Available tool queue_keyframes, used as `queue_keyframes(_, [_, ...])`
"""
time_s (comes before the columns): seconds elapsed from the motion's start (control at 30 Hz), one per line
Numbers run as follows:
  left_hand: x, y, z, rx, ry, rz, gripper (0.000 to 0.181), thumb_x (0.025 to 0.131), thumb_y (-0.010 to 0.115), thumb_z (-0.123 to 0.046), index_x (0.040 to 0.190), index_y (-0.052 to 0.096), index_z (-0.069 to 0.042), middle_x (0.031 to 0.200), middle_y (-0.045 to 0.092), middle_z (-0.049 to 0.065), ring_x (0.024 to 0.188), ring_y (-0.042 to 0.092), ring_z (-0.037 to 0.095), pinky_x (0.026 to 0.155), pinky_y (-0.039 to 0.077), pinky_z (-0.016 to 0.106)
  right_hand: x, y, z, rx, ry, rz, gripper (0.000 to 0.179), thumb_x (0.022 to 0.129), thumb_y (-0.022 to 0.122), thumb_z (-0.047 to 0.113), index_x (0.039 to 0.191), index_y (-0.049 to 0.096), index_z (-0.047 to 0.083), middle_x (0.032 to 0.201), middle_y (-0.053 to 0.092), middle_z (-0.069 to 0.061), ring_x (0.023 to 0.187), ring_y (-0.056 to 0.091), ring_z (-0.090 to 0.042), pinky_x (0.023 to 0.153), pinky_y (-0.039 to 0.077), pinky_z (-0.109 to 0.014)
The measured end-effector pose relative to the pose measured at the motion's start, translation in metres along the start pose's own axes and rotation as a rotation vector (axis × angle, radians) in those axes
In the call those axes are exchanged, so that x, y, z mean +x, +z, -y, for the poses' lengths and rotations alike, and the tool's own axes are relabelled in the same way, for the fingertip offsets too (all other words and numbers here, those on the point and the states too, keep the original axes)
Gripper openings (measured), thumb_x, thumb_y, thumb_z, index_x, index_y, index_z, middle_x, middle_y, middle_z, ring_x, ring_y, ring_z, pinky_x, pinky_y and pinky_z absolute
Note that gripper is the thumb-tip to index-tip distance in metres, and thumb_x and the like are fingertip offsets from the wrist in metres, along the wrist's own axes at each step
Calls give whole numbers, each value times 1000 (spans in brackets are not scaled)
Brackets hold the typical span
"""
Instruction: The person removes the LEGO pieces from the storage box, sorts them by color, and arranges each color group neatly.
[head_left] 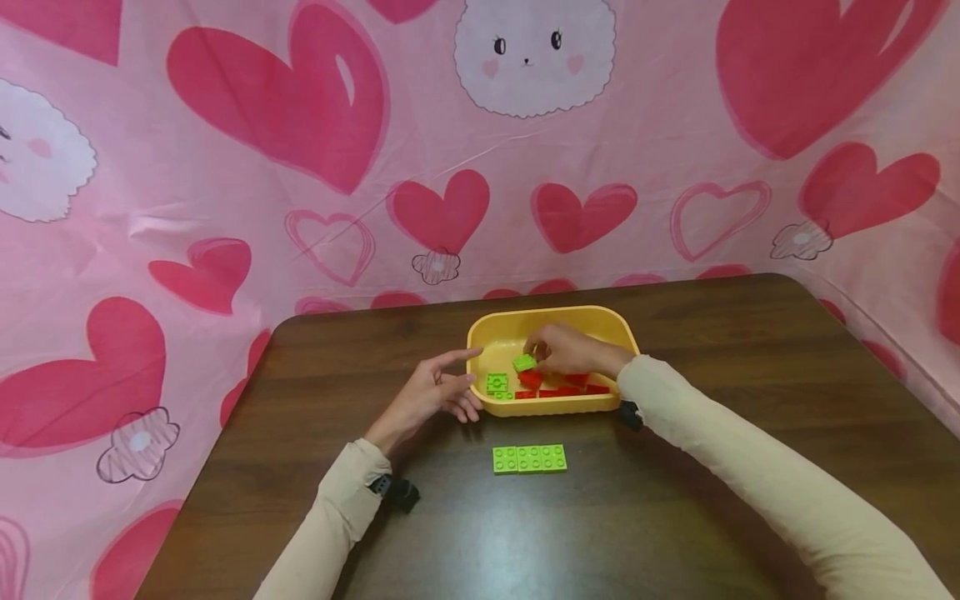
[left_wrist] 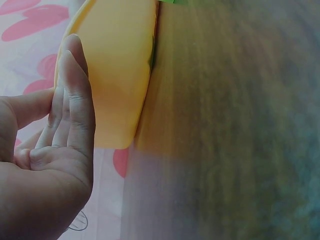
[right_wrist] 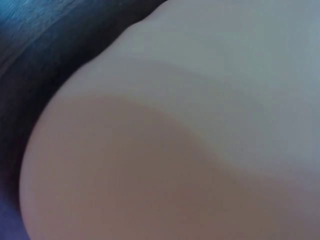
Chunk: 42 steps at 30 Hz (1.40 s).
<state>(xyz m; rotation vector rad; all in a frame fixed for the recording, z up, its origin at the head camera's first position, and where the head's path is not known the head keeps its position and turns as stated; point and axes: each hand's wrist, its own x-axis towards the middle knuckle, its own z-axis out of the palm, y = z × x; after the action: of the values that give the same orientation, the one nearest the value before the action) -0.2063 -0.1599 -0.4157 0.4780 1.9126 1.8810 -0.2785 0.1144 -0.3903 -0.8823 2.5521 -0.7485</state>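
Note:
Inside the yellow bin (head_left: 551, 407), my right hand (head_left: 567, 348) pinches a green building brick (head_left: 524, 362) by its edge. The right wrist view is filled by blurred skin and sleeve, so the brick does not show there. My left hand (head_left: 435, 390) is at the bin's left end, its fingers fairly straight and touching the wall; the left wrist view shows those fingers (left_wrist: 75, 107) against the yellow side (left_wrist: 117, 90). Another green brick (head_left: 497, 383) lies in the bin's left corner, beside several red bricks (head_left: 530, 381).
In front of the bin, a row of green bricks (head_left: 529, 459) lies studs up on the dark wooden table (head_left: 480, 533). A pink cloth with hearts (head_left: 435, 100) hangs behind the table's far edge. Small black devices (head_left: 406, 496) are strapped at both wrists.

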Motion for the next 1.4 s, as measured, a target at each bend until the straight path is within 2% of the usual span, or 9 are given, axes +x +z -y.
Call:
queue_keyframes(0.2, [0,1,-1,-4,-4,-7,51,102,55,-6,150,40,-4,80,73,16,66,72,24,61,61,34,-1,1,-5,46,8,-1,29,85,77,6,111,65,4,89,64,-6,80,57,-20,74,54,-30])
queue_keyframes(0.4, [0,2,-1,-2,-5,-15,50,102,54,-4,150,40,-4,80,73,18,65,71,25,60,60,34,-8,-2,-8,136,21,-93,34,82,80,6,111,62,4,88,62,-8,77,56,-21,68,53,-29])
queue_keyframes(0.6, [1,2,-1,-2,-2,-12,51,102,55,-5,150,40,-4,81,73,17,65,72,25,61,60,34,-19,-7,-9,189,5,-192,33,83,81,9,110,64,2,92,65,-8,84,60,-21,78,56,-33])
queue_keyframes(0.7, [1,2,-1,9,2,-10,51,102,55,-6,151,39,-3,81,73,17,66,72,26,61,60,34,-25,-9,-8,223,8,-223,31,83,80,9,110,66,3,96,68,-7,88,63,-21,85,57,-36])
queue_keyframes(0.83, [0,2,-1,21,2,-12,50,102,53,-4,150,40,-3,82,73,17,66,72,26,62,60,34,-29,-8,-9,263,16,-243,31,83,81,11,111,69,4,101,71,-6,91,66,-21,88,57,-38])
queue_keyframes(1.0, [-1,2,0,19,1,-10,50,102,53,-4,150,40,-4,82,73,18,66,72,26,61,60,33,-31,-5,-10,294,39,-249,28,84,80,13,110,72,3,103,73,-8,92,68,-20,88,57,-39])
queue_keyframes(1.13, [-1,2,0,21,9,-2,51,102,53,-4,151,39,-2,82,73,17,66,72,26,62,60,34,-31,-1,-11,239,20,-239,25,86,76,8,109,72,1,102,73,-10,89,66,-22,86,57,-40])
queue_keyframes(1.4, [0,1,1,30,4,-1,51,102,54,-6,151,38,-3,83,74,14,68,73,26,63,61,34,-20,7,-8,108,-32,-91,38,85,75,4,123,69,5,115,70,-7,100,62,-24,93,54,-45])
